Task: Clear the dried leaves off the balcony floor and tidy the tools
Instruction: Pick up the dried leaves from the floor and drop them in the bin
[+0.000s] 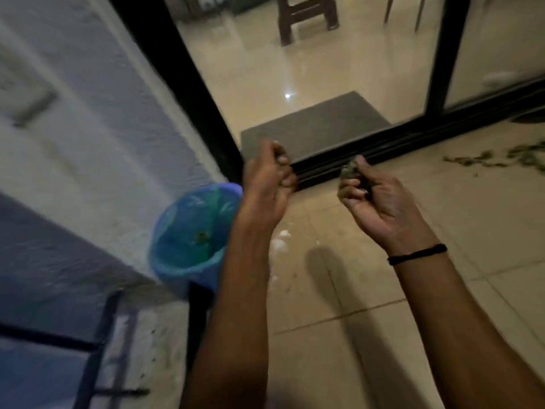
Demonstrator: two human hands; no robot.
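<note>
Head view: left hand, fist curled on leaves, hangs just right of the bin; right hand, gripping a clump, is farther right.

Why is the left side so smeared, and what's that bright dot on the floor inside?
Head view: motion blur smears the white textured wall and the blue-lined round bin; the dot is reflected glare on the glossy beige indoor floor; a soft shadow falls on the balcony tiles; the right hand and its clump of dried leaves look sharper.
</note>
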